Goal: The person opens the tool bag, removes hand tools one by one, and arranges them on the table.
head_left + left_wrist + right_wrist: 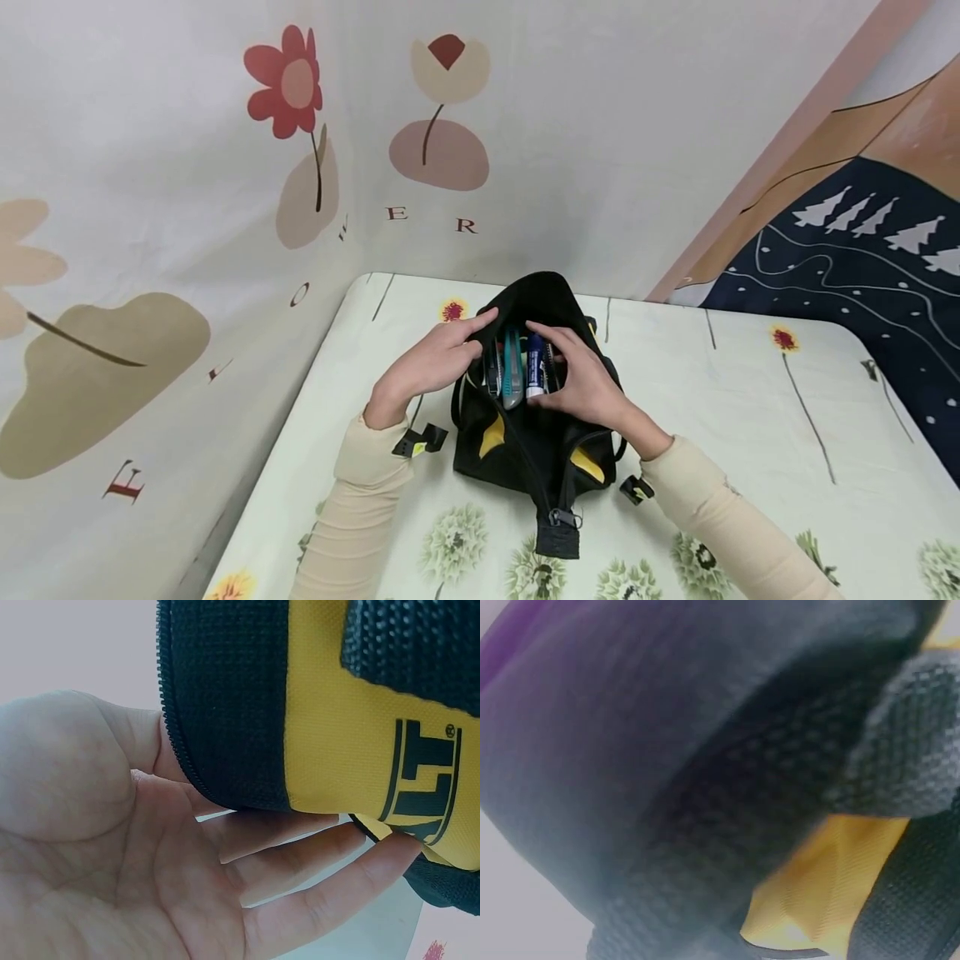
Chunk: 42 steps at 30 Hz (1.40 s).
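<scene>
A black and yellow tool bag [487,462] lies unzipped on the table, its mouth spread wide. My left hand [438,354] grips the left edge of the opening; in the left wrist view the thumb of that hand [172,847] goes behind the zipper edge and the fingers lie along the yellow outside. Reaching into the mouth, my right hand [581,379] pinches a blue glue stick [536,367] with a white end, thumb at its near end and fingertips at its far end. A teal utility knife [513,371] lies left of it. Bag fabric [705,750] hides the right fingers in the right wrist view.
Beside the knife, a dark metallic tool [492,371] shows at the bag's left inner side. The zipper pull [562,518] hangs at the near end. A floral cloth covers the table [697,400], with printed curtains [570,167] behind and at the left.
</scene>
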Each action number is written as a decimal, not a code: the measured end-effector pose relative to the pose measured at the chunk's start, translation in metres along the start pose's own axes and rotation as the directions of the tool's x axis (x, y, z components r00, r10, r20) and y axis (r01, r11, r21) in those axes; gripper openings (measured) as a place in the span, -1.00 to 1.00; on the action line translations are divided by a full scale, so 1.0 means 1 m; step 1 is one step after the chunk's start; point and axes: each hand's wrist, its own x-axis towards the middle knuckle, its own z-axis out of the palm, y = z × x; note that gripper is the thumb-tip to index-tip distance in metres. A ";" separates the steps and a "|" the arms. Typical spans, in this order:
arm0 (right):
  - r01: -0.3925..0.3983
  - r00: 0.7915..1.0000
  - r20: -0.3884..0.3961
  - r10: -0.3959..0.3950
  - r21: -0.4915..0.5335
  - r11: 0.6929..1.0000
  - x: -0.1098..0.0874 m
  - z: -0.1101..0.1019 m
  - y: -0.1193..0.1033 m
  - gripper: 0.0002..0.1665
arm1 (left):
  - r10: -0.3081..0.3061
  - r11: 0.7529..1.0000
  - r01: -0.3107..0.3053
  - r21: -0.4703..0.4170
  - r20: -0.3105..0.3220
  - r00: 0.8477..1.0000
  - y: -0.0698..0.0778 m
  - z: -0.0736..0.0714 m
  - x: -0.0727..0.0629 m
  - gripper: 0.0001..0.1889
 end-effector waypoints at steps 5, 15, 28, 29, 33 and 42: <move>0.026 1.000 -0.011 -0.026 0.023 0.999 -0.002 -0.004 -0.006 0.29 | 0.005 1.000 -0.005 0.003 0.004 1.000 -0.002 0.000 0.000 -0.29; 0.080 0.996 -0.050 -0.077 0.074 0.994 -0.010 -0.023 -0.030 0.28 | 0.019 1.000 -0.019 0.002 0.009 1.000 -0.002 0.001 0.002 -0.29; 0.138 0.985 -0.122 -0.124 0.116 0.984 -0.021 -0.052 -0.030 0.33 | 0.023 1.000 -0.023 0.001 0.017 1.000 -0.002 0.001 0.001 -0.29; 0.140 0.984 -0.128 -0.125 0.118 0.983 -0.022 -0.054 -0.030 0.33 | 0.023 1.000 -0.023 0.000 0.017 1.000 -0.003 0.001 0.001 -0.29; 0.145 0.980 -0.152 -0.125 0.132 0.980 -0.027 -0.062 -0.027 0.31 | 0.028 1.000 -0.028 0.002 0.016 0.999 -0.003 0.000 0.000 -0.28; 0.138 0.975 -0.189 -0.114 0.119 0.983 -0.042 -0.087 -0.014 0.35 | 0.045 0.999 -0.045 -0.003 0.033 0.998 -0.005 -0.001 0.000 -0.28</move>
